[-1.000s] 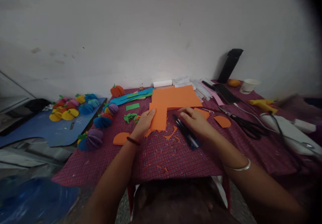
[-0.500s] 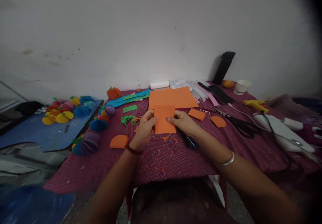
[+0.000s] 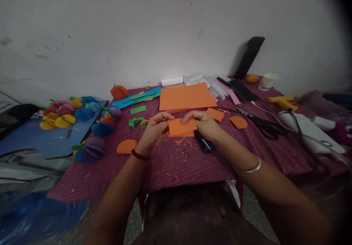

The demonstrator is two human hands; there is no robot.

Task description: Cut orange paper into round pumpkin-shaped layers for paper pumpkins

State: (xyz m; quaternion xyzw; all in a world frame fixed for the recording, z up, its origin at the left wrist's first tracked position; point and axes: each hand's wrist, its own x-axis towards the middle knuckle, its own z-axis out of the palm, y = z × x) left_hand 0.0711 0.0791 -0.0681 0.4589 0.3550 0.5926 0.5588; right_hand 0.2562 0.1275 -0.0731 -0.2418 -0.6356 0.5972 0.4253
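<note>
Head view: left hand and right hand pinch folded orange paper.

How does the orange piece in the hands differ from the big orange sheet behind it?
The orange piece is far smaller than the big orange sheet. The piece is pinched by the left hand and right hand; the sheet lies flat, untouched. The piece looks folded; the sheet does not. Both are the same orange.
</note>
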